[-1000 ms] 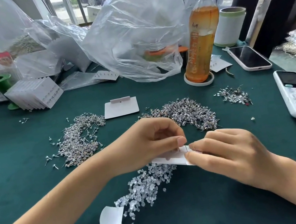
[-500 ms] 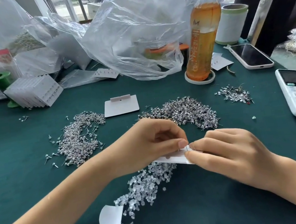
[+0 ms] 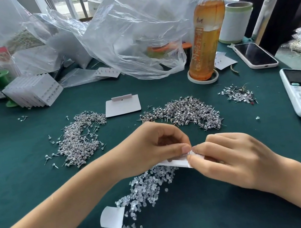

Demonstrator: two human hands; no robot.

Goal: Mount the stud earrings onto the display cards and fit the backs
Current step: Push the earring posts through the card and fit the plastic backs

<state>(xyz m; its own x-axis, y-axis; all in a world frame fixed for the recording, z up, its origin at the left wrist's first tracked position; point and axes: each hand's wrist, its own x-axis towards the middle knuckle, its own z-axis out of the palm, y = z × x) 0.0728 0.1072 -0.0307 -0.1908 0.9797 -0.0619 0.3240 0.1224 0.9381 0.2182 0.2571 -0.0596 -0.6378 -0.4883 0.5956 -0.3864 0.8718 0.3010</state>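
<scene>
Both hands hold one white display card (image 3: 174,162) low over the green table (image 3: 5,155), above the pile of clear backs (image 3: 146,184). Left hand (image 3: 150,147): grip narrow, thumb and curled fingers pinching the card's top edge. Right hand (image 3: 228,158): grip pinching the card's right end; possibly a stud between the fingertips, too small to confirm. Stud earrings (image 3: 184,112) lie heaped beyond.
</scene>
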